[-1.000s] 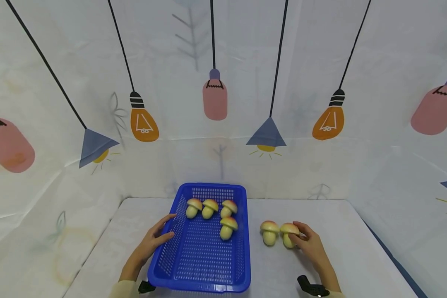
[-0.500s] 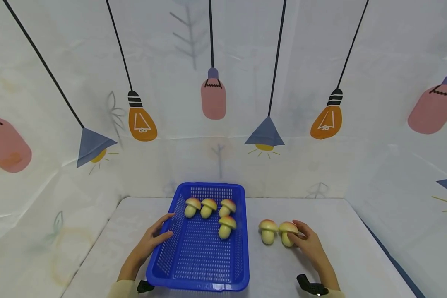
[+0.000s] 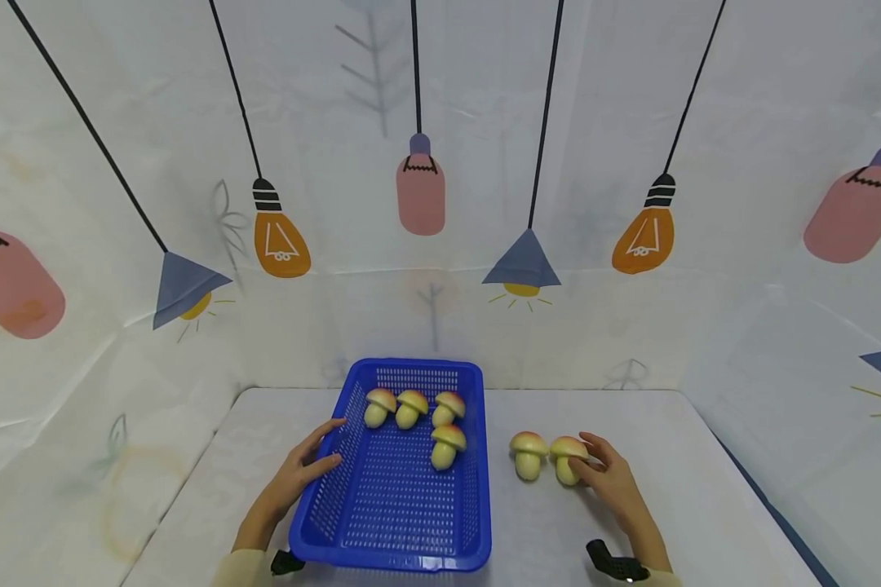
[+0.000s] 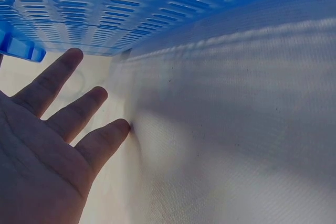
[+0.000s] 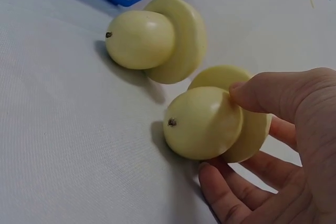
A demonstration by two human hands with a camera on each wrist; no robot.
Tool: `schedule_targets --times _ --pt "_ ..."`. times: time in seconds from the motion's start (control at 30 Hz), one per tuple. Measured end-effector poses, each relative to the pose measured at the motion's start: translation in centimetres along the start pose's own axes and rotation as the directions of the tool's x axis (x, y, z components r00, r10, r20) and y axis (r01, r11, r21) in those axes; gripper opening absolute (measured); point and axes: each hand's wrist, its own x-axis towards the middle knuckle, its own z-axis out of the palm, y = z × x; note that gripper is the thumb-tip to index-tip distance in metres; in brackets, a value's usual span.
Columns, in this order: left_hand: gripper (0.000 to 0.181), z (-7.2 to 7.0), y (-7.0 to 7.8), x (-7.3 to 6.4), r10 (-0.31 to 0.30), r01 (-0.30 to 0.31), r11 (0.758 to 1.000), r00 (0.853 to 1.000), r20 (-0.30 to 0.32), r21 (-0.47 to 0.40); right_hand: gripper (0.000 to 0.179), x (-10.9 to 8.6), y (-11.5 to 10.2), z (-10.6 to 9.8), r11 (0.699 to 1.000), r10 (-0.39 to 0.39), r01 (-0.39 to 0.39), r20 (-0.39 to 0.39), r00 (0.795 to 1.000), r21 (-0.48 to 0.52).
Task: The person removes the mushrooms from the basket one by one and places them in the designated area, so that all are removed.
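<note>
Two toy mushrooms lie side by side on the white table to the right of a blue plastic basket. My right hand point(image 3: 611, 479) has its thumb and fingers around the cap of the nearer-right toy mushroom point(image 5: 202, 124); the stem end faces the right wrist camera. Just left of it lies the other toy mushroom point(image 3: 529, 455), untouched. My left hand point(image 3: 294, 477) is at the left rim of the basket point(image 3: 316, 534), thumb and forefinger reaching over the edge. Its other fingers point(image 4: 79, 114) extend straight beneath the rim in the left wrist view.
Several more toy mushrooms lie inside the basket, among them one toy mushroom point(image 3: 446, 447) near its right wall. The basket stands on a white-covered table point(image 3: 690, 473). Behind rises a pale cloth wall point(image 3: 587, 342) printed with hanging lamps.
</note>
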Motion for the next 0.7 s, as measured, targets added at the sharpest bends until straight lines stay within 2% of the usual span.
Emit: schedule_targets --times 0.7 --pt "0.059 0.02 0.07 -0.07 -0.001 0.001 1.000 1.000 -0.017 0.024 0.052 0.32 0.02 -0.34 0.999 -0.031 0.031 0.009 0.999 0.024"
